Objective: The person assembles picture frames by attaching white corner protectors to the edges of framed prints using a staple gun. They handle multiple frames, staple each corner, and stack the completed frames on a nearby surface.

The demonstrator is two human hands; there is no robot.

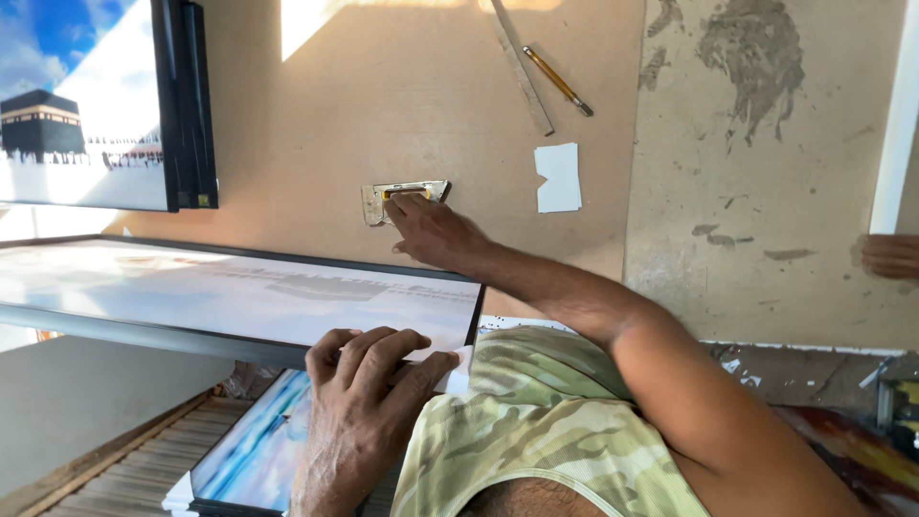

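Stapler (pixel 405 196), small metal w/ yellow strip, lies flat on the tan board (pixel 383 96), long axis running left-right across the view. Right hand (pixel 431 233) sits on its near edge, fingertips touching the right half; fingers curl down over it but can't tell if they've closed on it or just rest there. Right arm is stretched out across to it, so the right is the nearer hand by far; the left is well apart, close to the body.

Left hand (pixel 369 378) is pressed flat, fingers spread and bent, on the near corner of a black-framed picture (pixel 239 292), pinning a white edge; not gripping anything.

Past the right hand, to its right: white paper scrap (pixel 559 177), near. Further off: metal strip (pixel 523 67) and pencil-like tool (pixel 558 81), both lying diagonal. Far left of it: another framed picture (pixel 96 105), standing. Nothing lies btwn stapler and hand. Someone else's hand (pixel 890 257) shows at the right edge, well apart. More framed prints (pixel 254 450) below the left hand.
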